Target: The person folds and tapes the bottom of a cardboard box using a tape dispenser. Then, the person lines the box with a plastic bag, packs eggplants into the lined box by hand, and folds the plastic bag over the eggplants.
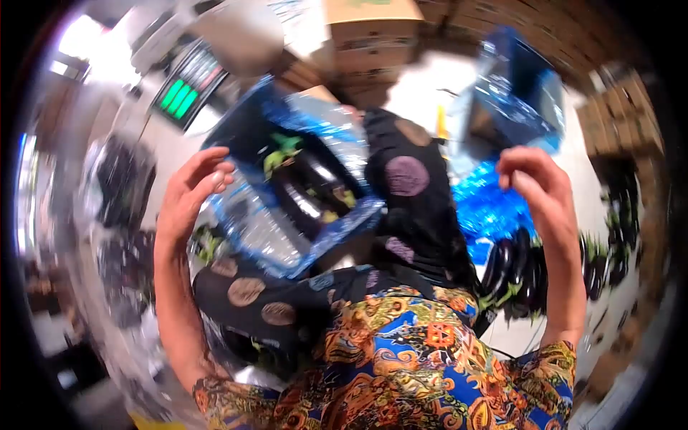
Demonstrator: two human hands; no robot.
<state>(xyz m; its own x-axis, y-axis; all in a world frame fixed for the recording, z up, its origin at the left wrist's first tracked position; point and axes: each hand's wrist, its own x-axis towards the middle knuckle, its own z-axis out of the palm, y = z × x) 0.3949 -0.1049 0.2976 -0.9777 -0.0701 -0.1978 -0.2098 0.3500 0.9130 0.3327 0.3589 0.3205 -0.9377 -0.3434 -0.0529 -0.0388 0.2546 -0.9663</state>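
Note:
Several dark purple eggplants [304, 186] with green caps lie in a box lined with blue and clear plastic [261, 226], in front of my body. Just left of that box, my left hand [195, 188] is raised with half-bent fingers, a gap to the thumb and nothing visible in it. I cannot tell whether its fingertips touch the liner. My right hand [539, 179] is up on the other side, fingers loosely curved, thumb apart, with nothing visible in it. Behind it are a blue plastic sheet [487, 208] and a second plastic-lined container [512, 93].
A scale with a lit green display [179, 99] stands at the upper left. More eggplants [517, 276] lie on the floor at right. Cardboard boxes [374, 46] are stacked at the back and right [618, 118]. Clear bags with dark contents [122, 175] stand at left.

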